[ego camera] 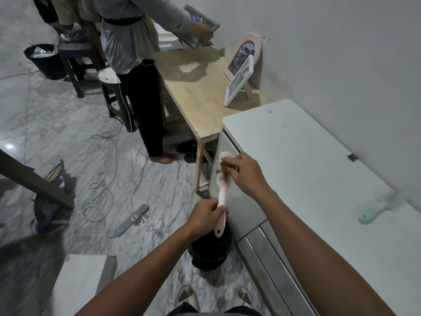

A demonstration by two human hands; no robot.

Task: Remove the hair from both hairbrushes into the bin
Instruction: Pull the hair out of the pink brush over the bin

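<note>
Fingers [228,161] pluck hair from pink hairbrush [223,179] above bin [210,249].

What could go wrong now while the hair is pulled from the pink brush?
The right hand picks at the pink brush head, which seems beyond the black bin rim, so loose hair may fall on the floor. The left hand grips only the thin handle, so a hard tug might twist the brush.

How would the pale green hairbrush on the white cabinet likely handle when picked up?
The pale green plastic hairbrush probably feels light and stiff. Lying flat on the white cabinet top, it seems unlikely to roll.
</note>
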